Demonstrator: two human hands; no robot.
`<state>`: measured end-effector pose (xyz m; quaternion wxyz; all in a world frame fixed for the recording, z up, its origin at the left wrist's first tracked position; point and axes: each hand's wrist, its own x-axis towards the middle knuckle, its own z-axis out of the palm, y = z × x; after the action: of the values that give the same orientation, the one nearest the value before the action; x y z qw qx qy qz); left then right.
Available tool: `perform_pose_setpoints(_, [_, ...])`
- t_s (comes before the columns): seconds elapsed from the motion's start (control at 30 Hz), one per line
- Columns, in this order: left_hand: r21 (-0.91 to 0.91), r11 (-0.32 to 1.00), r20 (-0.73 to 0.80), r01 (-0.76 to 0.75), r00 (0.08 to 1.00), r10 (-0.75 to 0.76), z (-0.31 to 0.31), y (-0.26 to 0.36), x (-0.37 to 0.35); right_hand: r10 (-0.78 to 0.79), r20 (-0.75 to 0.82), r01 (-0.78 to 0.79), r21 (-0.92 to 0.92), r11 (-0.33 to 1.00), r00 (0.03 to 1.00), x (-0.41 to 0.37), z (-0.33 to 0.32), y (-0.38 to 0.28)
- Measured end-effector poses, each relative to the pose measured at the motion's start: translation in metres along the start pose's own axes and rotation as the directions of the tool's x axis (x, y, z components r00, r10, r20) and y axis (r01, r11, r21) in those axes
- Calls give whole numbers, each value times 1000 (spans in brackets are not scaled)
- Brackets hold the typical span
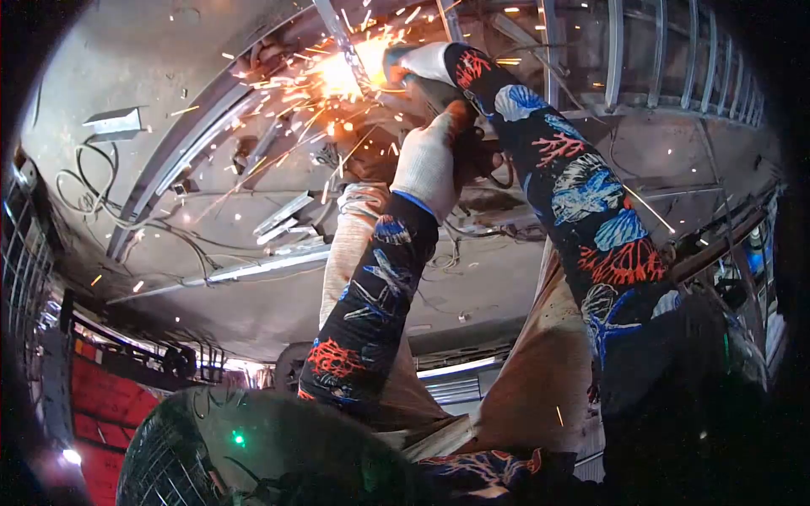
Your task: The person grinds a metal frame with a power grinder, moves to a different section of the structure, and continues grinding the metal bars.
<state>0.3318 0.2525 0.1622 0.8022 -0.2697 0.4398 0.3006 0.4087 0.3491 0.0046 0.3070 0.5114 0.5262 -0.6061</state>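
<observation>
Both of my hands, in white knit gloves, are closed on a dark power tool (pixel 437 94) that looks like an angle grinder. My left hand (pixel 426 164) grips it on the near side, fingers partly hidden. My right hand (pixel 424 62) is wrapped around it farther up, beside a blurred bluish part at its front. A bright burst of sparks (pixel 346 72) comes off where the tool meets a metal bar (pixel 337 29). Glare and sparks hide the exact contact point. Patterned sleeves cover both forearms.
A curved metal rail (pixel 190 152) runs along the left. Loose cables (pixel 101 198) and offcuts of metal channel (pixel 283 218) lie on the grey floor. Parallel metal bars (pixel 614 55) line the upper right. A dark tinted shield (pixel 261 447) fills the lower left foreground.
</observation>
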Motion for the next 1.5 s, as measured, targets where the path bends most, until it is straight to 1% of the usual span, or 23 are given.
perform_pose_setpoints(0.1, [52, 999, -48, -14, 999, 16, -1, 1, 0, -36, 88, 26, 110, 994, 996, -33, -11, -12])
perform_pose_setpoints(0.13, [30, 1000, -15, 4, 1000, -4, -6, -2, 5, -31, -8, 32, 132, 991, 999, 27, 18, 21])
perform_pose_setpoints(0.17, [8, 1000, 17, 24, 1000, -24, -10, -4, 8, -29, -8, 30, 132, 991, 1000, 25, 13, 20])
perform_pose_setpoints(0.2, [28, 999, 3, 20, 1000, -20, -8, -2, 5, -150, 5, 149, -98, 984, 989, 12, 3, 11])
perform_pose_setpoints(0.27, [39, 999, -19, 33, 999, -32, -8, 1, 2, -60, 46, 49, 201, 978, 997, -16, -6, -4])
perform_pose_setpoints(0.5, [44, 999, -14, 3, 1000, -2, -6, 1, 5, -52, -9, 53, 41, 998, 999, -11, -4, -5])
perform_pose_setpoints(0.53, [38, 999, -41, 14, 999, -13, -8, 0, 2, -122, -9, 122, 146, 982, 992, -17, -1, -1])
perform_pose_setpoints(0.6, [27, 999, -41, 33, 999, -32, -9, -3, 4, -180, 79, 168, 142, 976, 980, 2, 6, 12])
perform_pose_setpoints(0.67, [-15, 999, -49, 35, 998, -36, -4, 2, 5, -269, 55, 263, 102, 959, 962, 9, 3, 12])
perform_pose_setpoints(0.77, [33, 999, -79, 24, 997, -21, -2, 5, 4, -60, 41, 55, 116, 992, 997, -32, -13, -15])
perform_pose_setpoints(0.83, [34, 999, -89, 30, 996, -27, -4, 1, 1, -158, 83, 166, -105, 981, 984, 10, 0, 8])
perform_pose_setpoints(0.87, [39, 999, -83, 26, 996, -23, -2, 4, 3, -237, 146, 260, -162, 952, 960, -3, -5, 1])
perform_pose_setpoints(0.93, [53, 998, -101, 44, 994, -39, -1, 5, 4, -303, 87, 314, -157, 937, 949, 9, 4, 15])
perform_pose_setpoints(0.97, [56, 996, -130, 75, 989, -67, -3, 2, 3, -388, 104, 402, -255, 880, 916, 17, 9, 24])
perform_pose_setpoints(1.0, [52, 995, -136, 81, 988, -74, -6, 0, 2, -385, 109, 401, -249, 882, 916, 3, 9, 16])
perform_pose_setpoints(1.07, [77, 995, -123, 59, 991, -49, -5, 0, 2, -57, 75, 42, 192, 980, 996, -27, 1, 1])
perform_pose_setpoints(1.1, [93, 995, -109, 40, 994, -29, -1, 3, 3, -57, 69, 43, 188, 981, 996, -10, 3, 12])
perform_pose_setpoints(1.17, [111, 993, -110, 33, 994, -21, 3, 8, 2, -342, 79, 335, 90, 938, 936, 14, 11, 21])
perform_pose_setpoints(1.2, [121, 992, -117, 34, 993, -19, 3, 8, 0, -98, -16, 98, -12, 995, 995, 1, 6, 16])
perform_pose_setpoints(1.3, [235, 972, -132, 6, 991, 26, -9, 4, 13, -269, 38, 263, 108, 959, 963, 8, 10, 25])
perform_pose_setpoints(1.37, [205, 978, -168, 42, 986, -7, -4, 3, 6, -339, 41, 325, 194, 925, 940, 7, 15, 29])
perform_pose_setpoints(1.43, [176, 983, -187, 58, 982, -24, 4, 7, 5, -306, 80, 298, 90, 950, 949, 8, 8, 24])
perform_pose_setpoints(1.5, [157, 987, -66, 31, 998, -20, -1, 7, 3, -289, 66, 289, 8, 957, 955, 10, 6, 21])
